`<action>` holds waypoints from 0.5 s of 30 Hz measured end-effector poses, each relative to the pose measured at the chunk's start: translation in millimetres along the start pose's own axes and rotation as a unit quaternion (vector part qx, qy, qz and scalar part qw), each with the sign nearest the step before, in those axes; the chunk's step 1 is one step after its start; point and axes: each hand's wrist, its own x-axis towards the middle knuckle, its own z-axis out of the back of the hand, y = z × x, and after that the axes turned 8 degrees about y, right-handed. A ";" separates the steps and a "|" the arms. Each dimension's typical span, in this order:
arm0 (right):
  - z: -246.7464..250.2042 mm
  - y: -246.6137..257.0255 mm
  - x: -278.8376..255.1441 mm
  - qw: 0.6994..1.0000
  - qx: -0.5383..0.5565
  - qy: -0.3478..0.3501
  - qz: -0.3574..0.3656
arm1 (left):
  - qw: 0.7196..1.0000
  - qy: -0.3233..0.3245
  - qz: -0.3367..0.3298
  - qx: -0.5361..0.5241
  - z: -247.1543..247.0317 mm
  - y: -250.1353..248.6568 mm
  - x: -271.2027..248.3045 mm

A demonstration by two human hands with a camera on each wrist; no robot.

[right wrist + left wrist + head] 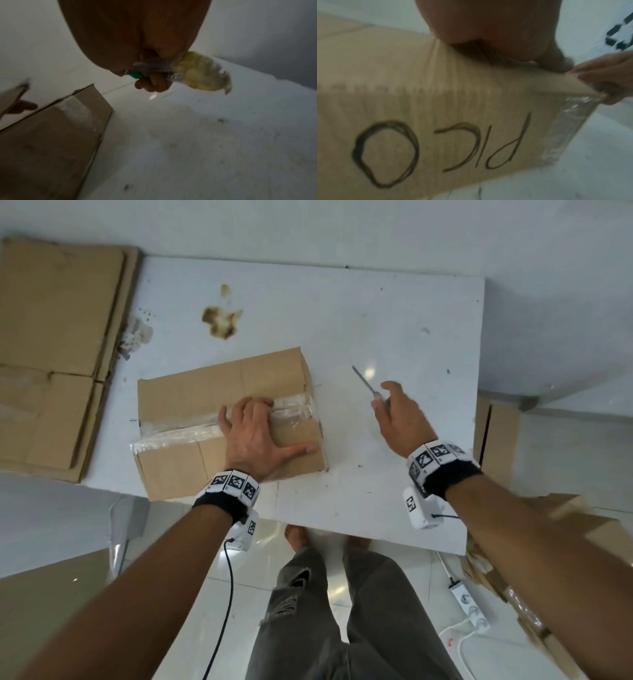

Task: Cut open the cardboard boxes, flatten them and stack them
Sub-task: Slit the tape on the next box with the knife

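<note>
Lying on the white table (394, 313), near its left and front edges: one cardboard box (191, 392), sealed with clear tape (178, 433) along its top seam. Left hand (255, 436) rests on the box top, fingers spread flat over the tape. Right hand (399, 414), held above the table right of the box, fingers curled around a box cutter (364, 381), blade extended. Flattened cardboard (51, 337) at the left edge.

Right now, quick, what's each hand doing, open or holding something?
Left hand: open, fingers spread flat on top of the taped cardboard box.
Right hand: gripping the knife, blade clear of the box.
</note>
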 end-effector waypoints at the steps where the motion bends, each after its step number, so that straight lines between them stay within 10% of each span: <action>1: -7.7 -1.4 -1.3 1.000 0.009 0.011 -0.005 | 1.000 -0.006 -0.005 0.011 6.9 -3.9 -1.3; 9: -34.1 -4.6 3.7 0.990 -0.053 0.106 -0.072 | 0.985 0.089 -0.146 -0.004 86.8 -4.3 -79.4; 15: -38.3 -8.6 2.2 0.962 -0.251 0.050 -0.098 | 0.940 0.340 -0.015 0.002 52.1 31.0 -157.8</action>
